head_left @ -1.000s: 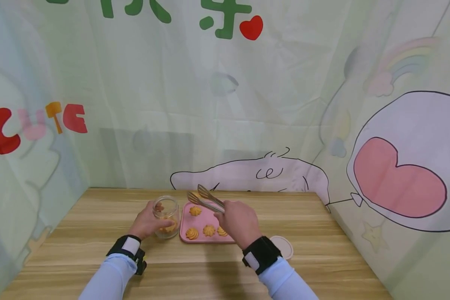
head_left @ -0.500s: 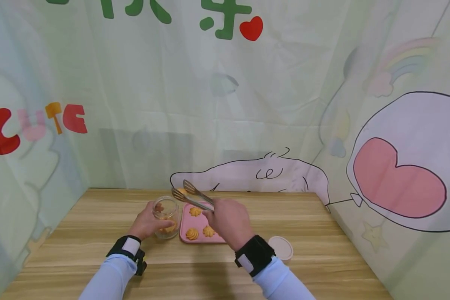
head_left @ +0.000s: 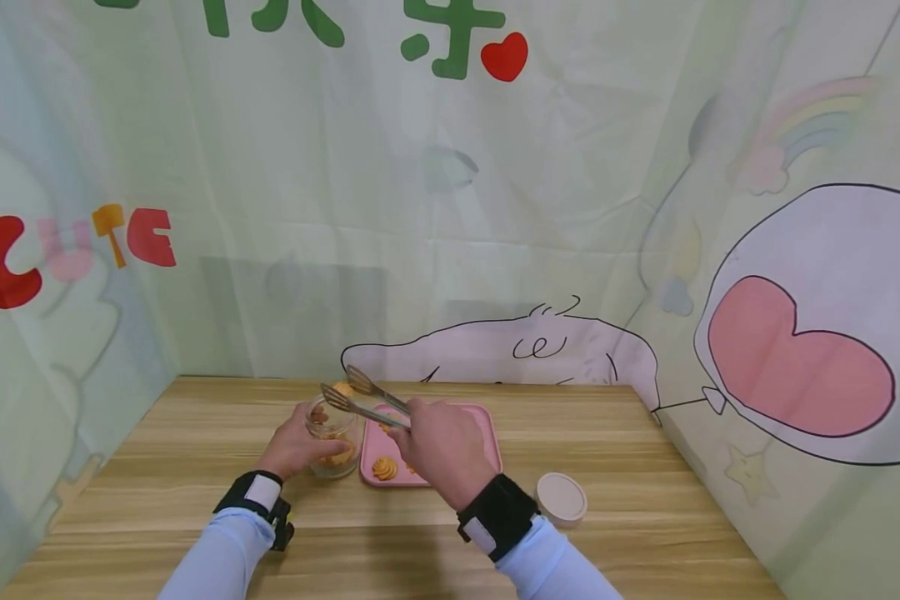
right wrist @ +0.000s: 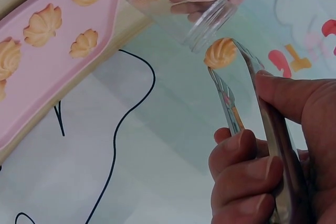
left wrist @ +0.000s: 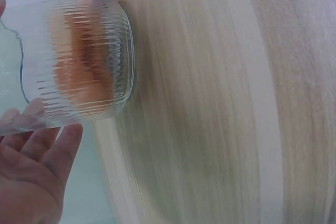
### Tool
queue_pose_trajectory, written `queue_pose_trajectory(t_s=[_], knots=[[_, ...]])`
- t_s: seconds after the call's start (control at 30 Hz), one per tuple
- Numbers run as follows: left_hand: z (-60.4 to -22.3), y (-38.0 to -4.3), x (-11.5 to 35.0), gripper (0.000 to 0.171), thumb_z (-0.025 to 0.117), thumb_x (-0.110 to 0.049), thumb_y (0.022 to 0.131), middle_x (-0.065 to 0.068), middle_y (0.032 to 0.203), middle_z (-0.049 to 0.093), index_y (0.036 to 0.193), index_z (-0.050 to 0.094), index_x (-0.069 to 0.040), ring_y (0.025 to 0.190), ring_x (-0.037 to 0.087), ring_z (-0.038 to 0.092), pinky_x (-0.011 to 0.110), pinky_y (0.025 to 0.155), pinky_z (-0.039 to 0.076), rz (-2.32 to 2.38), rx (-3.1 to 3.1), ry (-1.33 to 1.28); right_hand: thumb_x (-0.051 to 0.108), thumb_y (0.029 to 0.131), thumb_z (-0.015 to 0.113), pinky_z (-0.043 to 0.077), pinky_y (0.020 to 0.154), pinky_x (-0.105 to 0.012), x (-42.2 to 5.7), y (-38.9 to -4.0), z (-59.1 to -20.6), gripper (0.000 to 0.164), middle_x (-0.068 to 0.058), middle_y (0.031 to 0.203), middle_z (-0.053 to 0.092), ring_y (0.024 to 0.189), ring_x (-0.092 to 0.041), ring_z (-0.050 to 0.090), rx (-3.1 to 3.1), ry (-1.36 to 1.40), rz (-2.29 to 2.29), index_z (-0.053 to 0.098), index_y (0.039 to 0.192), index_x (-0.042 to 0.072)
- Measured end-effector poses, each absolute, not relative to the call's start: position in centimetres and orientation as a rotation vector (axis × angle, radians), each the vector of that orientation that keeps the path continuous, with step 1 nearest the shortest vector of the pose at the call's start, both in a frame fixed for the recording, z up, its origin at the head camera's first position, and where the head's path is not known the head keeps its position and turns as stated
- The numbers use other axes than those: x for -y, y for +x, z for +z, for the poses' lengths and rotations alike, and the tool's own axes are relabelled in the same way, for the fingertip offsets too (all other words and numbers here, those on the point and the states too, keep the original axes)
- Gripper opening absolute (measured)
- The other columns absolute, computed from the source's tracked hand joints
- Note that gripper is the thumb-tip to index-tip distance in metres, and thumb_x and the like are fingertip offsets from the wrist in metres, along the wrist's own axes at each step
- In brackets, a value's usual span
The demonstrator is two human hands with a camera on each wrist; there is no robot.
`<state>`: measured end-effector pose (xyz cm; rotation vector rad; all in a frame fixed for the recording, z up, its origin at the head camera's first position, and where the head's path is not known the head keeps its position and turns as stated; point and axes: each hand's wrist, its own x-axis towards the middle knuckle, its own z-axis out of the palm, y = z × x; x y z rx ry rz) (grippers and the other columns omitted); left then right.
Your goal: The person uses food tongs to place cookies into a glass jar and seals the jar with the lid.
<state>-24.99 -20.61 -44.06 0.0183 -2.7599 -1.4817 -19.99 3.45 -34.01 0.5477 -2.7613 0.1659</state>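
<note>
My left hand (head_left: 300, 443) grips a clear ribbed glass jar (left wrist: 89, 59), fingers and thumb around its side. Several golden cookies (left wrist: 84, 77) lie inside the jar, which stands upright on the table with its mouth uncovered. In my right hand (head_left: 450, 450) is a pair of metal tongs (right wrist: 278, 150), gripped along the arms. Between the tong tips a swirled cookie (right wrist: 220, 53) is pinched, held just above the jar's rim (right wrist: 212, 22). Right of the jar, a pink tray (head_left: 487, 433) bears several more cookies (right wrist: 42, 24), partly hidden in the head view by my right hand.
A round white lid (head_left: 562, 497) lies on the wooden table (head_left: 607, 433), right of the tray. Behind the table's far edge hangs a printed cloth backdrop (head_left: 330, 208), which also covers both sides.
My right hand has moved left with the tongs and cookie, from over the pink tray to the jar's mouth. The left hand and jar have stayed in place.
</note>
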Motion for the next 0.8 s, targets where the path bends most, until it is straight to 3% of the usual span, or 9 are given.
queue_pose_trajectory(t_s=[0.13, 0.47, 0.8], knots=[[-44.2, -25.1, 20.7, 0.085, 0.088, -0.028, 0.082, 0.032, 0.143, 0.051, 0.142, 0.037, 0.006, 0.13, 0.05, 0.049, 0.064, 0.107, 0.041, -1.471, 2.764, 0.013, 0.05, 0.094, 0.072, 0.034, 0.039, -0.027, -3.3, -19.9, -34.1, 0.038, 0.004, 0.056, 0.045, 0.046, -0.011, 0.042, 2.775, 0.538, 0.173, 0.069, 0.096, 0.013], [-44.2, -25.2, 20.6, 0.086, 0.087, -0.026, 0.08, 0.033, 0.144, 0.051, 0.142, 0.037, 0.006, 0.13, 0.049, 0.049, 0.063, 0.11, 0.038, -1.479, 2.756, 0.03, 0.05, 0.092, 0.074, 0.024, 0.038, -0.025, -4.3, -20.2, -34.0, 0.037, 0.008, 0.053, 0.031, 0.043, -0.009, 0.032, 2.669, 0.548, 0.105, 0.065, 0.085, 0.015], [-44.1, -25.1, 20.6, 0.084, 0.088, -0.024, 0.079, 0.033, 0.144, 0.051, 0.14, 0.039, 0.007, 0.13, 0.05, 0.049, 0.064, 0.109, 0.039, -1.499, 2.747, 0.033, 0.046, 0.094, 0.073, 0.031, 0.041, -0.024, -5.0, -21.1, -34.1, 0.036, 0.004, 0.057, 0.043, 0.049, -0.012, 0.041, 2.771, 0.5, 0.188, 0.068, 0.091, 0.01]])
